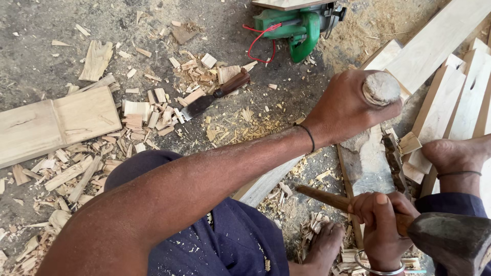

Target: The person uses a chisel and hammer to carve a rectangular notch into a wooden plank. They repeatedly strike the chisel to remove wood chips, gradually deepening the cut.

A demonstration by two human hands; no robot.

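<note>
My left hand [348, 110] is closed around the top of an upright wooden piece [381, 88], whose rounded end sticks out above my fist. The piece stands on a plank [368, 166] lying on the ground. My right hand [381, 222], with a metal bangle on the wrist, grips the wooden handle [322, 197] of a dark-headed striking tool [452, 243] low at the right. A bare foot [452, 153] rests on the pale boards at the right. Another foot [325, 245] sits among chips at the bottom.
A chisel with a brown handle [215, 94] lies among wood chips [148, 115]. A green power tool [299, 28] with a red wire sits at the top. Pale planks [445, 46] are stacked at the right, and a flat board [56, 122] lies at the left.
</note>
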